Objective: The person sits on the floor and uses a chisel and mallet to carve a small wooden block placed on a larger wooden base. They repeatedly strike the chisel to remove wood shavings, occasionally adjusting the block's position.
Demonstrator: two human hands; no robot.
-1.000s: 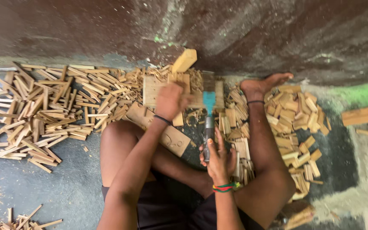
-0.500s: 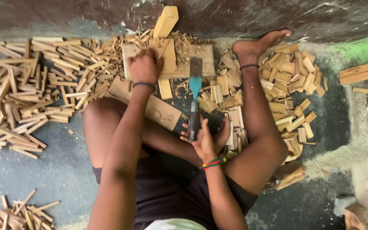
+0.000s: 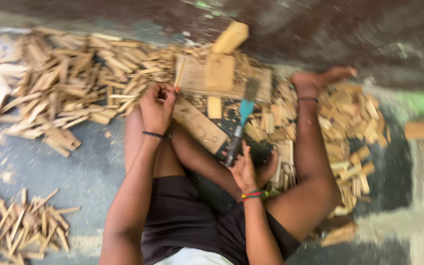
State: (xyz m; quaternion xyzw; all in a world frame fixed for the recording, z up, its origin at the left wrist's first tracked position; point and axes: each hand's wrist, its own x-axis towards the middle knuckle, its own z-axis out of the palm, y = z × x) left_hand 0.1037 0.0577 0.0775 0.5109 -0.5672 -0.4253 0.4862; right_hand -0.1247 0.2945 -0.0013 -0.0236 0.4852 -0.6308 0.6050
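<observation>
Nearest you, your right hand (image 3: 245, 169) is clenched around the dark handle of the blue-banded chopping blade (image 3: 241, 122), which lies pointing away from you towards the wooden chopping block (image 3: 197, 78). Half a second ago that blade stood nearly upright over the block; now it leans to the right with its metal end just short of the block's near edge, so the stroke looks finished and the tool is resting.

A little farther out, your left hand (image 3: 157, 107) sits at the block's left corner, fingers pinched on a thin wood splint (image 3: 178, 73) that stands up against the block's left side. A moment back this hand lay flat on top of the block; it has come off to the left with a fresh sliver, which reads as one piece just split away.

A flat board (image 3: 199, 126) lies on the near side of the block, between your hands. Beyond the block's far edge a pale wood chunk (image 3: 229, 37) tilts against the dark wall. Left of the block spreads the heap of split sticks (image 3: 60, 93).
</observation>
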